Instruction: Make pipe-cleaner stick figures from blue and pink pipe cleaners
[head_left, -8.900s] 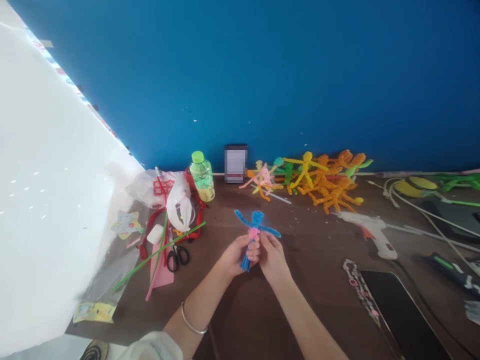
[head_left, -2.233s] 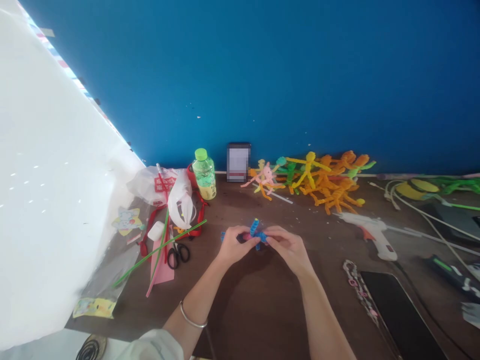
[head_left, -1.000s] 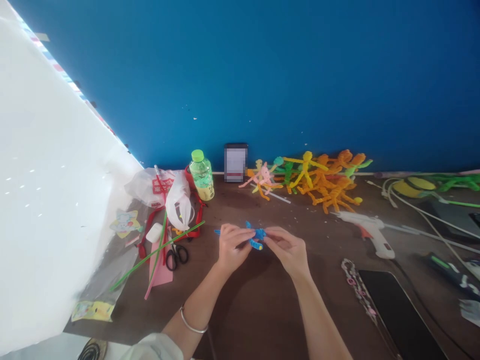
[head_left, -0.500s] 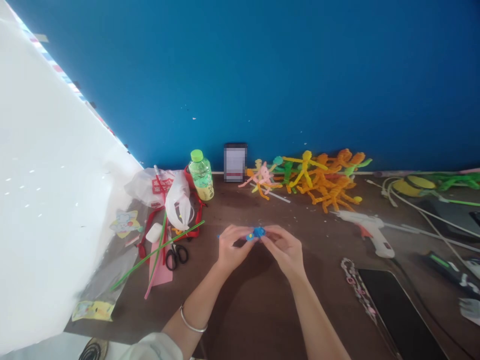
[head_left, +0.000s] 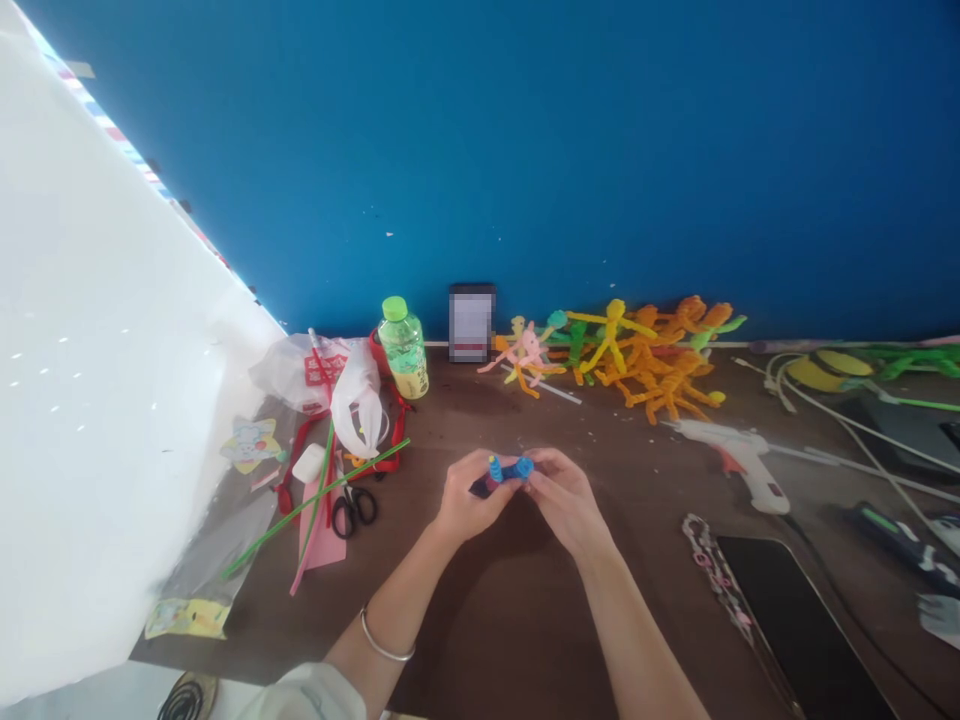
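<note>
A small blue twisted pipe-cleaner piece point(head_left: 517, 469) is held over the middle of the table between my two hands. One part of it stands up with a small yellow tip, and another is wound into a coil. My left hand point(head_left: 469, 497) pinches its left side with thumb and fingers. At the coiled end, the fingers of my right hand point(head_left: 568, 505) are closed on it too. My fingers hide part of the piece.
Scissors point(head_left: 354, 512), green stems point(head_left: 315, 505) and a plastic bag point(head_left: 356, 405) lie left; a green-capped bottle point(head_left: 405, 360) stands behind. Pipe-cleaner figures point(head_left: 660, 365) line the wall beside a standing device point(head_left: 472, 325). A glue gun point(head_left: 739, 465) and phone point(head_left: 802, 620) lie right.
The blue piece has been turned between my fingers, so its yellow-tipped part now stands upright. Both hands have shifted only slightly and keep their grip.
</note>
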